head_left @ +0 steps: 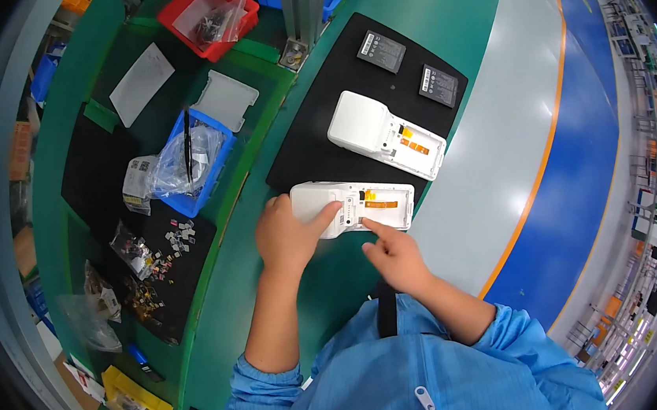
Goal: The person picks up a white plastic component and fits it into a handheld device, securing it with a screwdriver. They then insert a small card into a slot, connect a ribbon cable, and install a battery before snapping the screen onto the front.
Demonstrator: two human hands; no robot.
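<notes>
Bright, even light leaves glare on the grey floor (507, 124); edges bend into black corners.

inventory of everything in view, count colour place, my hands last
handheld devices: 2, white, centre
battery packs: 2, dark grey, upper centre
mats: at least 2, black, centre and left
bins: several, mixed colours, left and top
panels: 2, pale grey, upper left
plastic bags: several, clear, left
small parts: many, mixed, left
bench: 1, green, centre
floor: 1, grey and blue, right
shelves: uncountable, blurred, far right
jacket: 1, blue, bottom
left hand: 1, bare, on nearer device
right hand: 1, bare, on nearer device
</notes>
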